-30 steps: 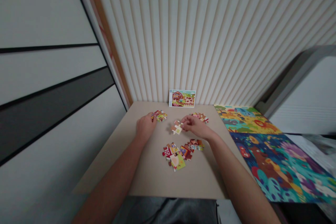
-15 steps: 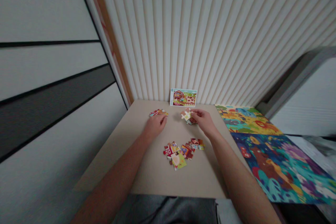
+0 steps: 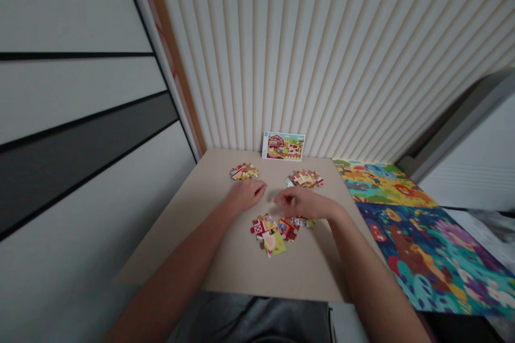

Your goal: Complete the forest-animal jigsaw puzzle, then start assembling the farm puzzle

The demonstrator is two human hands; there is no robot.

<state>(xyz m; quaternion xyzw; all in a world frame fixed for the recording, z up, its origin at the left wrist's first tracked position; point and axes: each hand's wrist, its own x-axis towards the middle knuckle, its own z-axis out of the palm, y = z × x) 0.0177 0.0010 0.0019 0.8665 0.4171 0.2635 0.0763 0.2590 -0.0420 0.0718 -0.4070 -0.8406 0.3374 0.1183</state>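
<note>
Picture card [image 3: 284, 146] leans on the wall, probably to face us; left pile [image 3: 244, 172] and right pile [image 3: 304, 178] flank its front. Well before the card, our right hand [image 3: 300, 202], half open, seemingly bare, partly hides joined pieces [image 3: 274, 242]; our left hand [image 3: 244, 195] curls, contents we can't tell.

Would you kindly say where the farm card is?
In the head view, the farm card stands at the far edge of the table, near its middle, beyond the right puzzle pile.

No readable text or labels.
</note>
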